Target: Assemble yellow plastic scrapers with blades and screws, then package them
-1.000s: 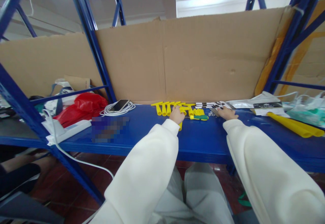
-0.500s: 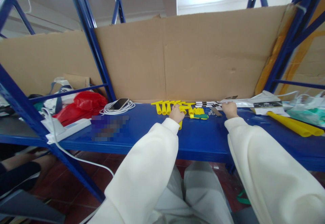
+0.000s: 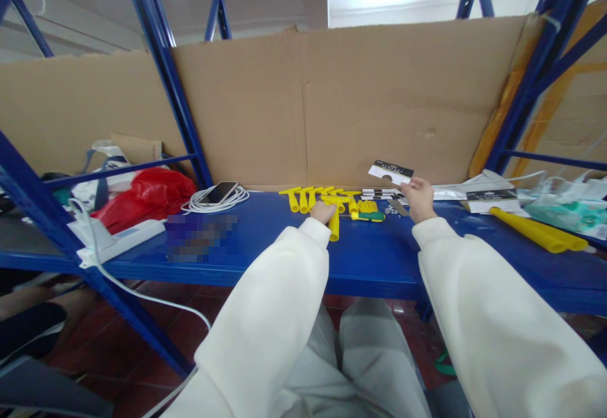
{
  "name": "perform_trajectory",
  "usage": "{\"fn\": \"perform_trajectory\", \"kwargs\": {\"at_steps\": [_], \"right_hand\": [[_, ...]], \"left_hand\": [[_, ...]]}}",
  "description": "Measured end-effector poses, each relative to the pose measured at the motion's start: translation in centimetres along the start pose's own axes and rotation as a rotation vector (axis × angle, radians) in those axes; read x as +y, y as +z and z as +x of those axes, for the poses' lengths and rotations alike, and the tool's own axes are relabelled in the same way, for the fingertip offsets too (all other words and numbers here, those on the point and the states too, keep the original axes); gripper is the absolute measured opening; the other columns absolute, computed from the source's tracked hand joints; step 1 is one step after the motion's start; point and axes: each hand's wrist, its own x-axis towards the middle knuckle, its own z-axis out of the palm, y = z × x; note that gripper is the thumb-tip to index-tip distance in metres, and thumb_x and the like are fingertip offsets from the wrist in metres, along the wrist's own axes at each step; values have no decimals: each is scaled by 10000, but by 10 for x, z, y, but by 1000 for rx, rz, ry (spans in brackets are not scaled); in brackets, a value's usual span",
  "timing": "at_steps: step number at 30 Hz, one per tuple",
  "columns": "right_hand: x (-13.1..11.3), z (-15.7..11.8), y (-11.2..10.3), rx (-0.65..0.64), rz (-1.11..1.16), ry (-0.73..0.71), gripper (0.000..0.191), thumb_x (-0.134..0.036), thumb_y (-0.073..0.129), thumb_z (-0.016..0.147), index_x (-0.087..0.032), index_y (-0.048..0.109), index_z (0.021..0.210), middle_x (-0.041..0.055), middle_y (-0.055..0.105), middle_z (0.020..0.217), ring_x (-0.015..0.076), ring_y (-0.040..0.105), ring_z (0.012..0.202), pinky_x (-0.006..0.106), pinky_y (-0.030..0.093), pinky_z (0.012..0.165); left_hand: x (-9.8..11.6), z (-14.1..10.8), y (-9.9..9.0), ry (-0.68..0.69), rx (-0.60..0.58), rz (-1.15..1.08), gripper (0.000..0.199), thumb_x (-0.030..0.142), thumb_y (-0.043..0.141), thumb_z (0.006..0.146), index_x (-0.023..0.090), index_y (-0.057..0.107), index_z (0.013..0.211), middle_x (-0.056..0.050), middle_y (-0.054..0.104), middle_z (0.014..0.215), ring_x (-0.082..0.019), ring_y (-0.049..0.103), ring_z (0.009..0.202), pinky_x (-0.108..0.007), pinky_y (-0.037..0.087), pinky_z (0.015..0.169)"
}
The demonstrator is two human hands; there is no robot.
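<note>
Raised above the back of the shelf is a black-and-white printed card (image 3: 391,172), its right end pinched in my right hand (image 3: 420,198). My left hand (image 3: 323,211) rests low among the yellow T-shaped plastic pieces (image 3: 303,200), its fingers hidden behind its back. Touching or right beside it is one yellow T-shaped piece (image 3: 334,227) with its tube end toward me. A green-and-yellow screwdriver (image 3: 370,217) lies to the right, in front of small yellow parts (image 3: 367,206). Small metal bits and a flat metal blade (image 3: 399,207) lie near my right hand.
Long yellow tubes (image 3: 538,231) and more printed cards (image 3: 493,201) lie on the right. Leftward are a phone (image 3: 219,193) on a coiled white cable, a power strip (image 3: 126,241) and a red bag (image 3: 150,196). Cardboard (image 3: 370,102) walls the back, between blue posts.
My right hand has lifted from the shelf, and the printed card now shows raised in it. My left hand has stayed near the yellow pieces, its fingers now less visible.
</note>
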Motion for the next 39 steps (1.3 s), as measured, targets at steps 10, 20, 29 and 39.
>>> {"fn": "perform_trajectory", "kwargs": {"at_steps": [10,20,29,39], "right_hand": [[-3,-16,6,-337,-6,61,268,-148,762,636,-207,584,828,49,752,911,212,714,965,390,566,928],[-9,-26,4,-481,83,87,310,-268,870,557,-220,632,750,2,742,783,178,713,820,362,575,889],[-12,-25,1,-507,36,93,304,-342,859,632,-221,591,710,-6,698,727,139,669,700,326,576,804],[-17,-42,7,-717,30,115,375,-425,908,552,-208,631,681,12,696,715,146,653,699,345,557,840]], "left_hand": [[9,-4,4,-207,-71,-812,121,93,660,808,202,640,760,-12,592,589,-155,615,574,-248,493,540],[14,-2,-11,-178,145,-1188,76,127,562,918,167,573,854,65,498,581,-32,414,379,-139,318,412],[12,1,-15,-179,359,-1236,160,178,597,930,185,496,806,81,491,583,-33,467,391,-127,339,404],[12,-2,-6,-172,109,-1178,113,164,621,918,153,564,821,29,604,642,-62,599,467,-144,369,457]]}}
